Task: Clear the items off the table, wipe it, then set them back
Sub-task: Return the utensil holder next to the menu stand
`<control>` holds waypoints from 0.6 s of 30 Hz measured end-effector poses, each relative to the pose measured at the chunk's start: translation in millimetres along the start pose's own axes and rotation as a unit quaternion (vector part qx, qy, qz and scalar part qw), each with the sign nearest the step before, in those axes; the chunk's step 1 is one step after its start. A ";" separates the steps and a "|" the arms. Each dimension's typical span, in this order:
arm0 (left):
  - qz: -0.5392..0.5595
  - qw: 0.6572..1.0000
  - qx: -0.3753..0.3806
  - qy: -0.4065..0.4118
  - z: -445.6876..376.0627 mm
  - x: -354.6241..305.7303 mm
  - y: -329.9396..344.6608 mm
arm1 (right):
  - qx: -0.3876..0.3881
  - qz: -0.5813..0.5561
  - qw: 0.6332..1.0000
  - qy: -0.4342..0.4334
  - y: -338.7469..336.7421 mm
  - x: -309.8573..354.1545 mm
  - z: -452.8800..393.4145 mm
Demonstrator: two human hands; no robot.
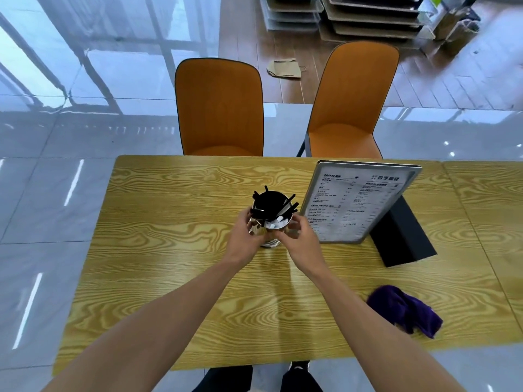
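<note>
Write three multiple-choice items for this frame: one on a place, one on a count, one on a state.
1. Where does the purple cloth lie?
A. On the table's near right part
B. On a chair seat
C. On the floor

2. How many orange chairs stand behind the table?
A. One
B. Two
C. Four

3. What are the hands doing?
A. Wiping with the cloth
B. Lifting the menu stand
C. Closed around the metal cup of black sticks

Key: 1 A, the cloth rests on the wood. 2 B, two backs show. 3 C, the left hand and right hand wrap the cup's sides.
</note>
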State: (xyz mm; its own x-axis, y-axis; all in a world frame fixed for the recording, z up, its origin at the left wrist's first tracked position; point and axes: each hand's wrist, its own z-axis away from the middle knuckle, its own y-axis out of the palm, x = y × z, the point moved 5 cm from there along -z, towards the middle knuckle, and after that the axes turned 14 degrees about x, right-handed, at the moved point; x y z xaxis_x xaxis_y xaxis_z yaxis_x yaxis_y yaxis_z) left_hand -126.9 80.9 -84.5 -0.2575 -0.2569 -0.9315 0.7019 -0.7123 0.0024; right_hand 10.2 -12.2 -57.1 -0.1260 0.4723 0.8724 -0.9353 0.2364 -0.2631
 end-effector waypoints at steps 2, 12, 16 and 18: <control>-0.002 1.000 0.007 0.000 -3.2 1.9 0.2 | 0.003 -0.002 1.000 0.006 -0.6 0.3 0.8; -0.021 1.000 0.016 -0.012 -5.9 1.1 3.0 | -0.010 0.010 0.999 0.029 -7.6 -6.7 2.5; -0.092 0.992 -0.026 -0.081 4.5 3.6 8.2 | -0.041 0.040 0.997 0.045 -19.6 -13.8 14.2; -0.149 0.980 -0.027 -0.131 10.5 14.7 14.8 | -0.052 0.061 0.996 0.045 -28.5 -20.6 22.6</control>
State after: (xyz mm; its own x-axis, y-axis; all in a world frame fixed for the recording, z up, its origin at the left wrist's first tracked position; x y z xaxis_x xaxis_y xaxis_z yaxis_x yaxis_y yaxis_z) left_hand -127.2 59.8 -94.4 -0.6134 -0.2068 -0.7622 0.6018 -0.7474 -0.2815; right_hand 32.0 -47.8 -58.2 -0.2025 0.5761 0.7919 -0.8752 0.2563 -0.4102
